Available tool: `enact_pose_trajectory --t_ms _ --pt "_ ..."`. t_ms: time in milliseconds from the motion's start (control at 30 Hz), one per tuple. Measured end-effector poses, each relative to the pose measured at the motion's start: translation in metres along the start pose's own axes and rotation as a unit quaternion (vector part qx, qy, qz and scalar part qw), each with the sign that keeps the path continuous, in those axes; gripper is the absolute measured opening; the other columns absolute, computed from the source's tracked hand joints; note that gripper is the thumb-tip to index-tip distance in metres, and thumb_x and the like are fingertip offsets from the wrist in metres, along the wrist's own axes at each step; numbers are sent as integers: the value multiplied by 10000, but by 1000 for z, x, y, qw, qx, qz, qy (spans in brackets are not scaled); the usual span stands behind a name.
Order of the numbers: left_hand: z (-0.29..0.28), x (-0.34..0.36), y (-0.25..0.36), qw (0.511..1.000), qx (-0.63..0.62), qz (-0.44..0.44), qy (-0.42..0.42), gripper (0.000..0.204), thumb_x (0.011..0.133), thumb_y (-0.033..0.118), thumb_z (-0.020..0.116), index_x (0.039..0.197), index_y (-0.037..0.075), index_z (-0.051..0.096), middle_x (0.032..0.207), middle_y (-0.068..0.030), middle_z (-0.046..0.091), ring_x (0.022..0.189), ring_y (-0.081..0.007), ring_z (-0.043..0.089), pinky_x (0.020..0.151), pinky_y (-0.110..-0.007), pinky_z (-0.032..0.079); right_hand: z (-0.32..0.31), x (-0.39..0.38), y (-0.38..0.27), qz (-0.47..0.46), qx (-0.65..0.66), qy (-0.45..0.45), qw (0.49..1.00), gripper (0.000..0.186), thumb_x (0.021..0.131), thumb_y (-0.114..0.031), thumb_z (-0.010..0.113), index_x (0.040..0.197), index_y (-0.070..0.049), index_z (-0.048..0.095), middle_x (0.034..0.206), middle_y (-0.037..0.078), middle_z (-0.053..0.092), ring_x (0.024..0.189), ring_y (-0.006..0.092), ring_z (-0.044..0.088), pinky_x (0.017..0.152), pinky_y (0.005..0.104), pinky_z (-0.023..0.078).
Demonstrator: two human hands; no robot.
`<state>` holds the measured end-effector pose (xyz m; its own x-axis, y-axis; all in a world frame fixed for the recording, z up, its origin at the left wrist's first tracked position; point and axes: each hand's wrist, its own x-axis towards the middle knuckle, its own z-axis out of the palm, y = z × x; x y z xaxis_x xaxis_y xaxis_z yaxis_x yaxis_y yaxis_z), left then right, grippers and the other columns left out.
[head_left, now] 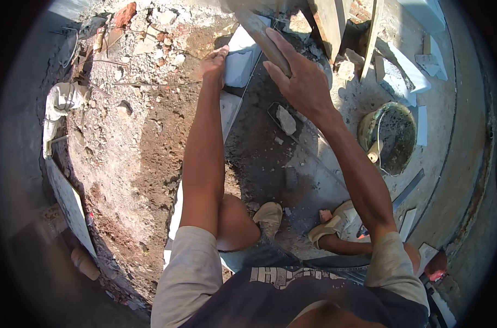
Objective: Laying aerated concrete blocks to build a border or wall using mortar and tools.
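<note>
My right hand [301,82] holds a long wooden piece [259,35] angled toward the upper edge, where its far end is cut off. My left hand [214,65] has its curled fingers on the left edge of a white block [238,68], part of a row of pale pieces along a straight edge. Below that block lies a greyer piece [230,112]. Just right of the row, on dark ground, a small trowel-like tool with a grey lump [285,119] lies under my right arm.
Rough rubble [150,38] covers the left side, with a white wrapped bundle [60,101] and a leaning panel [68,202]. At right are a mortar bucket [390,158], wooden boards [330,24] and white offcuts [401,68]. My feet [267,216] are below the dark patch.
</note>
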<state>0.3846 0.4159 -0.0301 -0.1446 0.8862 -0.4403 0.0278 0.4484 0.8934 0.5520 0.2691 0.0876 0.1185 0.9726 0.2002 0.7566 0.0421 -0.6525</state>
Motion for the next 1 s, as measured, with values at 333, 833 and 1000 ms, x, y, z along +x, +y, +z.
enact_pose_trajectory --t_ms 333,833,1000 --pt "-39 15 9 999 4 20 25 304 861 271 777 991 4 712 860 -73 688 766 -144 589 685 -324 499 10 5 -19 0 -6 -29 1000 619 936 -402 592 1501 -334 351 966 199 702 866 398 686 762 471 541" --pt "-16 2 14 997 55 29 52 293 848 285 787 948 18 720 815 -57 674 748 -132 585 688 -310 495 25 13 8 78 -91 -95 988 618 941 -378 577 1505 -356 323 1004 189 702 854 384 689 759 471 543" --pt "-35 15 2 992 116 23 38 603 837 411 772 1234 -23 639 1159 -176 668 1017 -267 633 894 -401 499 41 -2 6 75 -76 -146 983 626 940 -387 578 1509 -342 324 917 172 703 806 380 688 703 473 539"
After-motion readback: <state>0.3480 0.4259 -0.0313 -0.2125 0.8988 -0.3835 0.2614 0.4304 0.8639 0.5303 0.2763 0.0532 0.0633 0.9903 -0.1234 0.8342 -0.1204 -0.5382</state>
